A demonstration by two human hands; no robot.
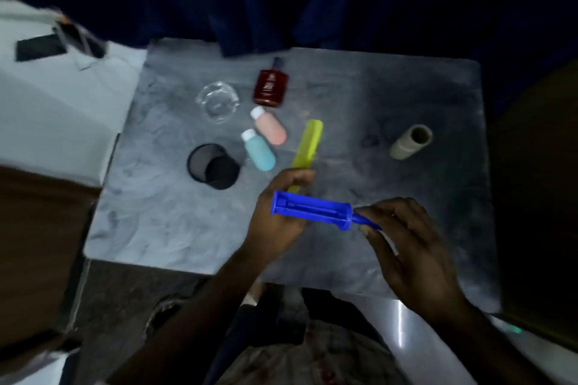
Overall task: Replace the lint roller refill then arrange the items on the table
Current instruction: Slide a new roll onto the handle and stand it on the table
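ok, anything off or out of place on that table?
Nothing spilled or broken. The blue roller frame is bare, held in both hands, left hand and right hand. The cardboard core lies on its side, apart at the right. The pink bottle and teal bottle lie tipped over.

The table (406,87) is crowded left of centre: a glass dish (218,101), a dark red bottle (271,87), a pink bottle (269,127), a blue bottle (259,150) and a black mesh cup (214,166) sit close together, leaving only narrow gaps. A yellow case (308,144) lies aslant at the middle. Toward the right edge only a cardboard tube (410,142) lies (well apart from the rest). The near left corner is bare.
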